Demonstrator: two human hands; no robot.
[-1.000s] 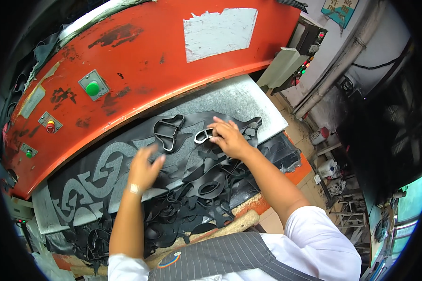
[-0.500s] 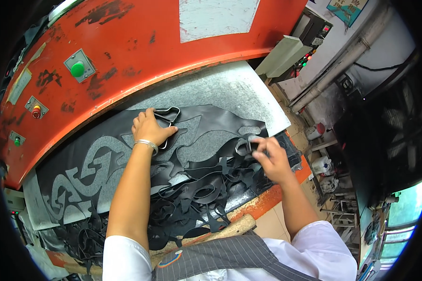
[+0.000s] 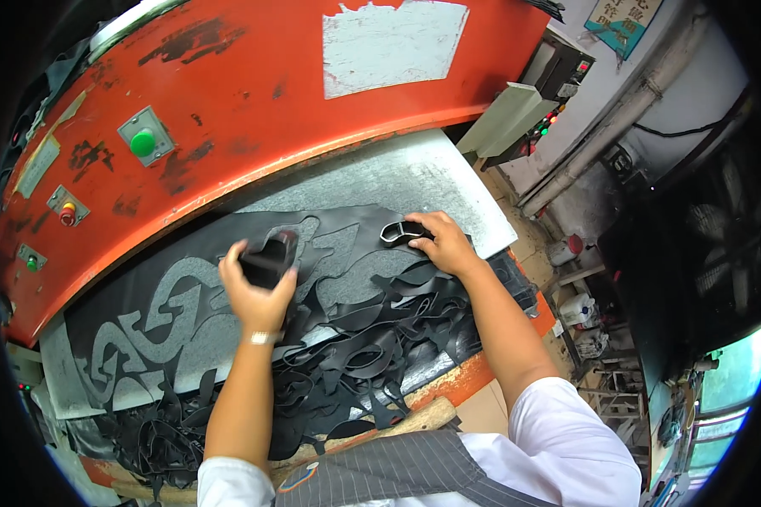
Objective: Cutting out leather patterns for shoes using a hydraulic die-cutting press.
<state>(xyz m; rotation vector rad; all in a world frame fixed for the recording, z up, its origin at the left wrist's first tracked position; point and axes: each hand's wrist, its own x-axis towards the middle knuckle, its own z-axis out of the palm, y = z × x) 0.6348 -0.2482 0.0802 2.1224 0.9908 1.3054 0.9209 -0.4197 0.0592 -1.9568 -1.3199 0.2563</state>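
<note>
My left hand grips a cutting die with dark walls, lifted and tilted above the black leather sheet; motion blurs it a little. On the sheet's right part sits a smaller metal cutting die, and the fingers of my right hand are closed on its right side. Curved holes cut through the leather show the grey board beneath. Just below the die in my left hand, part of the sheet is hidden.
The orange press beam spans the far side, with a green button and a red knob. Tangled black leather scraps hang along the near edge, above a wooden bar. A control box stands at the right.
My left hand has lifted its die off the leather, baring a cut outline there. My right hand has moved left and away from me with the small die, onto the sheet's right part.
</note>
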